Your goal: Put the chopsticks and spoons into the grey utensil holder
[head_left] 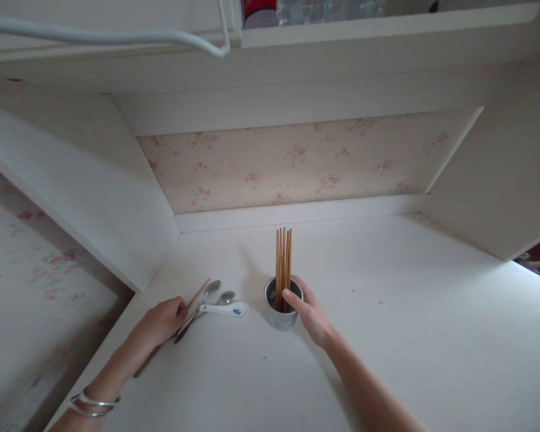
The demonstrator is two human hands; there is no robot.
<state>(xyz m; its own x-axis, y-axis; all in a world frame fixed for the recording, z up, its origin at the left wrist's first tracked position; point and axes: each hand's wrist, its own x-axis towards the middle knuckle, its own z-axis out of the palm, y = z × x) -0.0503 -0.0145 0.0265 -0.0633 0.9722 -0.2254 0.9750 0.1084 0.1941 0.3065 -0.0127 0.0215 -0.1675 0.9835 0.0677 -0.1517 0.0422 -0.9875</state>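
My right hand [311, 309] wraps round the side of a grey metal utensil cup [282, 322], its thumb over the rim against the wooden chopsticks [284, 258]. Several chopsticks stand upright in the cup. To the left, my left hand [162, 321] has its fingers closed on a wooden chopstick [146, 362] lying at a slant; its fingertips are partly hidden. Beside those fingers lie two metal spoons, one spoon [213, 287] against the chopstick and another spoon [227, 297] a little to the right. A white ceramic spoon [227, 309] with a blue mark crosses their handles.
The white tabletop [414, 336] runs back to a low ledge [306, 210] and floral wallpaper [270, 165]. Side panels stand left [90, 180] and right [499, 168]. Overhead is a shelf [364, 42], with a white cable [117, 33] hanging at upper left.
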